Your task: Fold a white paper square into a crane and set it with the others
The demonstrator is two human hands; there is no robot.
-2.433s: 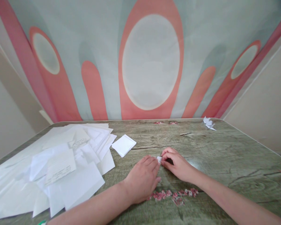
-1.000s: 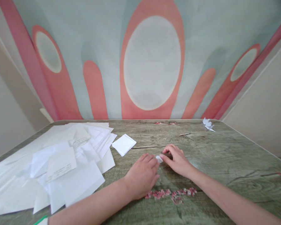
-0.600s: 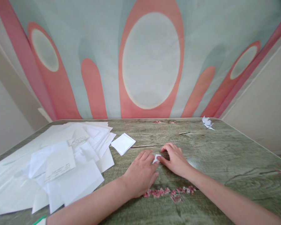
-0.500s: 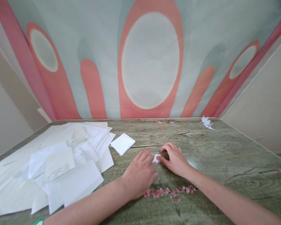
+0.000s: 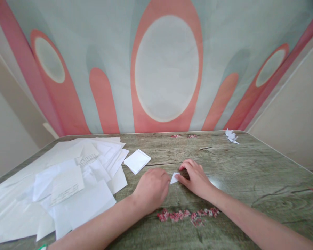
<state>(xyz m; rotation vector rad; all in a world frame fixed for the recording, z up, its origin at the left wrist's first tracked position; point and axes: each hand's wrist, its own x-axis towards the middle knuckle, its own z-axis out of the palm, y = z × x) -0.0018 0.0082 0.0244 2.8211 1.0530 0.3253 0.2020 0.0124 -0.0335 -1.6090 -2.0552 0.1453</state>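
A small folded piece of white paper [image 5: 174, 178] lies on the wood-patterned table in front of me. My right hand [image 5: 196, 176] has its thumb on the paper's right side, with the fingers curved round behind it. Just left of the paper is my left hand [image 5: 152, 189], its fingers curled in and their tips hidden from view. Its knuckles are close to the paper's left point; whether they touch it I cannot tell. Beyond my left hand rests a small stack of square white sheets [image 5: 137, 161].
A wide, loose pile of white papers [image 5: 86, 205] covers the table's left side, some sheets bearing printed lines. Several folded white paper pieces [image 5: 231, 136] sit at the far right corner. The table [image 5: 250, 166] meets a patterned backdrop [image 5: 167, 69] at the back.
My left hand has drawn back slightly to the left off the folded paper, and its fingers have curled in. More of the paper shows. My right hand has stayed in place.
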